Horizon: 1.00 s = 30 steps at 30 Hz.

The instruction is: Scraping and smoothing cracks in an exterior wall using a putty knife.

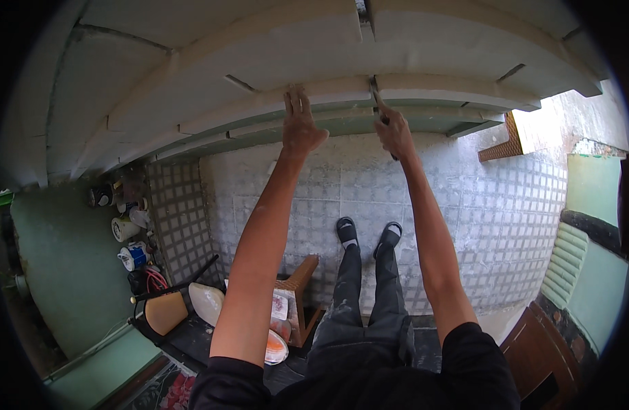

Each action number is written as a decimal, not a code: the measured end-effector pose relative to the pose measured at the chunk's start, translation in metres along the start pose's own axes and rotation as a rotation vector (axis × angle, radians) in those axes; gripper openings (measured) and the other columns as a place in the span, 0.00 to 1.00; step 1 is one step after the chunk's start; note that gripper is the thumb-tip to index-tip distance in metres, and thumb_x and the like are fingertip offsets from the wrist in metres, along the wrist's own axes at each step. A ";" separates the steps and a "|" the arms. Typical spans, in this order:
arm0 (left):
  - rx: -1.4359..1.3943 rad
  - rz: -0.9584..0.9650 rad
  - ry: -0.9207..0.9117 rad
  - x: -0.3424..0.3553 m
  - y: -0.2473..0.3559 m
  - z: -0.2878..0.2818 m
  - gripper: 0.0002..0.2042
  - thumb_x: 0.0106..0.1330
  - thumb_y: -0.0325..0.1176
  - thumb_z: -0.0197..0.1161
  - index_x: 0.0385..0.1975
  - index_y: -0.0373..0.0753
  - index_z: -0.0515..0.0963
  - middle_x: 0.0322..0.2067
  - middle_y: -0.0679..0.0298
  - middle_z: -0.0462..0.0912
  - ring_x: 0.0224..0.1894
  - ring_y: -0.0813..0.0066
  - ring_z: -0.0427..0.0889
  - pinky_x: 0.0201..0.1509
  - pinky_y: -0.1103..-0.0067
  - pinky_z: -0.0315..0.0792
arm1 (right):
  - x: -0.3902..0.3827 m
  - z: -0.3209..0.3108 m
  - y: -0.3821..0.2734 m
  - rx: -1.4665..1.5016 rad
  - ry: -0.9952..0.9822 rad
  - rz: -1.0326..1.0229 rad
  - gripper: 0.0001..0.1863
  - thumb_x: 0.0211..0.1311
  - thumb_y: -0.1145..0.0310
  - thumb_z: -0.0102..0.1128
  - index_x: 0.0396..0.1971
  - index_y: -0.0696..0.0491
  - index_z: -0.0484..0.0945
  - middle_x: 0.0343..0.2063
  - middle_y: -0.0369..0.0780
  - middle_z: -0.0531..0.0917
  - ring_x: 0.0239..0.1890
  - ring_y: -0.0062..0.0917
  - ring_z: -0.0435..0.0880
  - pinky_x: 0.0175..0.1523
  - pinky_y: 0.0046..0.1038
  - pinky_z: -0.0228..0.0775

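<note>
A pale, stepped wall of long panels (280, 58) with open joints spans the top of the view. My left hand (302, 131) is raised to it, fingers stretched out and fingertips against a ledge's edge. It holds nothing. My right hand (396, 134) is closed around a slim hand tool with a narrow dark blade (376, 94). The blade points up into the joint between two ledge sections. Its handle is mostly hidden in my fist, so the exact kind of tool cannot be made out.
Below is a dusty tiled floor (314, 179), where my feet stand in dark slippers (346, 229). A wooden stool (297, 294) stands close by my legs. Several buckets, among them a blue-and-white one (133, 256), line the left side. A brown wooden piece of furniture (543, 355) is at lower right.
</note>
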State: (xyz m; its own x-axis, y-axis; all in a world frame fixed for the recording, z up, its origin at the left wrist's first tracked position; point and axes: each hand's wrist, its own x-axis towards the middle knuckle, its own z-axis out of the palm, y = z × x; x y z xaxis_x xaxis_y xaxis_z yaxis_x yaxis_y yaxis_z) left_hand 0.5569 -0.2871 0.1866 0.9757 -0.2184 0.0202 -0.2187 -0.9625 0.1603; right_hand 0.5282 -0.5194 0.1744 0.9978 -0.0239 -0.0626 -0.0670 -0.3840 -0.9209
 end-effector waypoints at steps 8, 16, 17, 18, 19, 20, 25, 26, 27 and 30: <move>-0.053 0.004 0.049 0.000 -0.001 0.003 0.50 0.39 0.33 0.63 0.67 0.25 0.47 0.69 0.39 0.44 0.73 0.40 0.41 0.74 0.64 0.50 | -0.010 0.001 0.005 -0.052 0.033 -0.013 0.35 0.55 0.72 0.47 0.68 0.46 0.63 0.18 0.37 0.66 0.19 0.19 0.64 0.25 0.27 0.64; -0.093 -0.022 -0.030 0.000 -0.003 -0.004 0.51 0.41 0.35 0.65 0.68 0.26 0.47 0.70 0.41 0.44 0.73 0.40 0.40 0.75 0.64 0.49 | -0.021 0.004 -0.010 0.026 0.027 0.112 0.37 0.51 0.71 0.49 0.67 0.45 0.63 0.17 0.43 0.62 0.21 0.23 0.64 0.31 0.26 0.64; -0.088 -0.018 -0.031 0.001 -0.002 -0.004 0.51 0.41 0.36 0.65 0.68 0.27 0.46 0.70 0.41 0.44 0.73 0.40 0.39 0.74 0.64 0.50 | -0.016 0.002 -0.010 0.020 0.028 0.110 0.37 0.51 0.71 0.49 0.67 0.45 0.63 0.17 0.43 0.62 0.21 0.23 0.64 0.31 0.26 0.64; -0.091 -0.019 -0.031 0.001 -0.002 -0.005 0.51 0.41 0.36 0.65 0.68 0.27 0.46 0.70 0.41 0.44 0.73 0.40 0.39 0.74 0.64 0.50 | -0.011 0.003 -0.011 0.039 0.041 0.095 0.37 0.51 0.71 0.49 0.67 0.45 0.63 0.17 0.42 0.62 0.20 0.23 0.64 0.31 0.26 0.64; -0.143 -0.020 -0.041 0.002 -0.002 -0.006 0.51 0.42 0.36 0.65 0.68 0.27 0.45 0.70 0.41 0.43 0.73 0.40 0.38 0.74 0.64 0.50 | -0.009 0.003 -0.012 0.058 0.055 0.079 0.37 0.51 0.71 0.49 0.67 0.45 0.63 0.17 0.42 0.62 0.20 0.23 0.64 0.31 0.26 0.64; -0.194 -0.019 -0.051 0.001 -0.001 -0.006 0.51 0.42 0.37 0.65 0.69 0.28 0.45 0.70 0.42 0.43 0.73 0.41 0.37 0.75 0.64 0.50 | -0.017 0.000 -0.011 0.055 0.054 0.080 0.37 0.51 0.71 0.49 0.67 0.45 0.63 0.17 0.42 0.62 0.20 0.23 0.64 0.31 0.26 0.64; -0.135 -0.046 -0.128 0.004 -0.002 -0.006 0.52 0.43 0.39 0.65 0.69 0.29 0.43 0.71 0.43 0.39 0.74 0.42 0.34 0.75 0.65 0.50 | -0.007 0.002 0.004 -0.086 0.076 -0.073 0.34 0.55 0.70 0.49 0.67 0.46 0.64 0.18 0.37 0.68 0.18 0.19 0.67 0.27 0.27 0.66; -0.120 -0.055 -0.142 0.006 0.000 -0.008 0.52 0.44 0.39 0.65 0.70 0.30 0.42 0.72 0.44 0.38 0.74 0.43 0.34 0.75 0.65 0.50 | -0.005 -0.001 0.005 -0.091 0.078 -0.073 0.34 0.55 0.70 0.49 0.67 0.46 0.64 0.18 0.37 0.68 0.18 0.19 0.67 0.27 0.27 0.66; -0.119 -0.060 -0.143 0.006 -0.001 -0.009 0.52 0.44 0.39 0.65 0.70 0.30 0.42 0.72 0.44 0.38 0.74 0.43 0.34 0.75 0.65 0.50 | -0.004 -0.001 0.001 -0.070 0.061 -0.006 0.35 0.54 0.70 0.49 0.67 0.46 0.64 0.19 0.40 0.67 0.22 0.22 0.68 0.32 0.27 0.67; -0.153 -0.065 -0.182 0.006 -0.008 -0.013 0.53 0.44 0.39 0.64 0.70 0.31 0.41 0.72 0.46 0.36 0.74 0.44 0.33 0.74 0.65 0.52 | -0.016 -0.003 -0.006 -0.045 0.027 0.070 0.36 0.52 0.71 0.48 0.67 0.45 0.64 0.20 0.43 0.67 0.24 0.24 0.69 0.36 0.27 0.67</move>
State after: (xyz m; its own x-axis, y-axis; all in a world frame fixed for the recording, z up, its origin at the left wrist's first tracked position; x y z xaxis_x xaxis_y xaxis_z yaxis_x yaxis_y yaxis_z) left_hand 0.5646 -0.2790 0.1978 0.9656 -0.1956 -0.1713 -0.1371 -0.9429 0.3037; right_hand 0.5128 -0.5194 0.1820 0.9903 -0.0766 -0.1158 -0.1374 -0.4218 -0.8962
